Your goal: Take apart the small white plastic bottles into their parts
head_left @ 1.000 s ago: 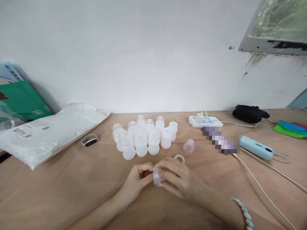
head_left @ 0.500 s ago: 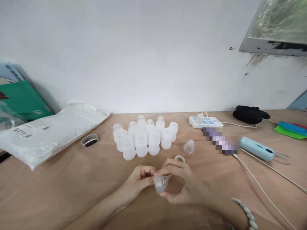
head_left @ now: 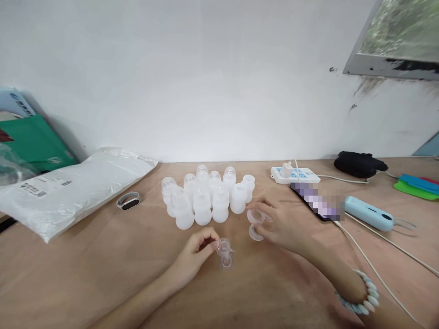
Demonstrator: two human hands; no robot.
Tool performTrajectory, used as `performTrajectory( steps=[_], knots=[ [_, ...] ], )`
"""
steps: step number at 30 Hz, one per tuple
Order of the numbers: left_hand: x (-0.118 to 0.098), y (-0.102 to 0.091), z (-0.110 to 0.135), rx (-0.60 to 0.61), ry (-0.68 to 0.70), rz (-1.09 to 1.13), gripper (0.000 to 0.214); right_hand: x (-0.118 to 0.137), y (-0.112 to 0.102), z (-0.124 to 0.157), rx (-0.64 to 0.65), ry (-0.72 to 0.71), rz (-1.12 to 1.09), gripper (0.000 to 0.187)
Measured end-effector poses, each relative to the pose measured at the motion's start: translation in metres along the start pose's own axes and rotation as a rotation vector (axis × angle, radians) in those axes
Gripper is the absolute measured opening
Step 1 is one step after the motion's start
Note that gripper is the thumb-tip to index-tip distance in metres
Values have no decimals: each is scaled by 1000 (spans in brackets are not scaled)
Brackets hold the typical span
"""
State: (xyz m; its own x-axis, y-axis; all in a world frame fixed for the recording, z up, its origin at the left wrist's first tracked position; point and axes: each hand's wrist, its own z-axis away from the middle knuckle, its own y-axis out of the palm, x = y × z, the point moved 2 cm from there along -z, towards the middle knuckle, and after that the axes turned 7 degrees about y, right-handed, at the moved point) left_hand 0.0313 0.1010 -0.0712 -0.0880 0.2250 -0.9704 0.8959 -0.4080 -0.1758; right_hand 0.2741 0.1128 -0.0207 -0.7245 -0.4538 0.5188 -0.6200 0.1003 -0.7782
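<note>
My left hand (head_left: pixel 202 244) pinches a clear silicone bottle nipple (head_left: pixel 224 246) between thumb and fingertips. Just below it is a second small clear nipple-like piece (head_left: pixel 226 262); whether the two are joined I cannot tell. To the right, my right hand (head_left: pixel 274 221) has its thumb and fingers around a clear collar ring (head_left: pixel 255 216). Under that ring, by the thumb, another pale ring (head_left: pixel 255 234) lies on the table. Beyond both hands stand several frosted white baby bottles (head_left: pixel 202 215), most under clear dome caps. Two bottles (head_left: pixel 238 201) at the right end are uncapped.
A white plastic parcel (head_left: pixel 75 183) and a grey wristband (head_left: pixel 128 201) lie at left. Right of the bottles are a power strip (head_left: pixel 310 176), a phone (head_left: pixel 313 201), a light blue device (head_left: pixel 368 213), trailing cables and a black case (head_left: pixel 360 164).
My hands have parted. The right one has moved up and right with the collar ring, towards the loose ring and dome cap. My left hand stays almost in place, holding the nipple.
</note>
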Motion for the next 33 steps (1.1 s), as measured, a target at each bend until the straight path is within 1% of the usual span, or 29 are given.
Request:
performTrajectory(
  steps=[2, 3, 5, 6, 8, 10, 11, 13, 15, 16, 17, 19, 22, 24, 25, 26, 28, 30, 31, 33],
  knots=[
    [-1, 1, 1, 13, 16, -155, 18, 2, -1, 0, 105, -49, 225, 23],
    [-1, 1, 1, 24, 26, -243, 17, 3, 0, 0, 149, -62, 304, 19],
    [-3, 1, 2, 66, 56, -421, 17, 3, 2, 2, 220, -63, 379, 15],
    [-3, 1, 3, 90, 71, -490, 18, 3, 3, 2, 248, -65, 381, 16],
    [-5, 1, 4, 122, 97, -593, 20, 0, 7, 3, 282, -72, 343, 24],
    [-6, 2, 5, 135, 108, -660, 20, -3, 10, 3, 306, -84, 294, 34],
    [-6, 2, 5, 136, 108, -677, 20, -4, 12, 3, 321, -89, 282, 36],
    [-6, 2, 6, 136, 106, -701, 22, -5, 14, 3, 350, -95, 287, 30],
    [-7, 2, 6, 126, 96, -718, 25, -3, 14, 4, 363, -88, 308, 17],
    [-7, 2, 6, 117, 91, -726, 26, -2, 13, 4, 357, -80, 311, 12],
    [-7, 2, 6, 109, 88, -735, 28, 0, 12, 5, 337, -74, 307, 11],
    [-8, 2, 7, 90, 91, -749, 30, 4, 10, 3, 252, -78, 282, 14],
    [-9, 2, 8, 60, 109, -741, 27, 12, 6, -10, 4, -103, 255, 11],
    [-10, 2, 10, 24, 116, -702, 21, 16, 3, -28, -149, -90, 266, 12],
    [-11, 1, 10, 10, 131, -668, 16, 18, 2, -39, -192, -77, 274, 13],
    [-12, 1, 11, 5, 157, -630, 14, 19, 2, -52, -218, -66, 281, 15],
    [-14, 1, 13, 44, 238, -556, 25, 20, 2, -78, -237, -52, 294, 28],
    [-17, 2, 15, 114, 324, -511, 34, 20, 6, -101, -217, -44, 299, 36],
    [-17, 3, 16, 141, 356, -503, 34, 20, 9, -109, -201, -37, 298, 35],
    [-18, 3, 17, 156, 389, -508, 29, 19, 15, -121, -172, -25, 291, 24]
  ],
)
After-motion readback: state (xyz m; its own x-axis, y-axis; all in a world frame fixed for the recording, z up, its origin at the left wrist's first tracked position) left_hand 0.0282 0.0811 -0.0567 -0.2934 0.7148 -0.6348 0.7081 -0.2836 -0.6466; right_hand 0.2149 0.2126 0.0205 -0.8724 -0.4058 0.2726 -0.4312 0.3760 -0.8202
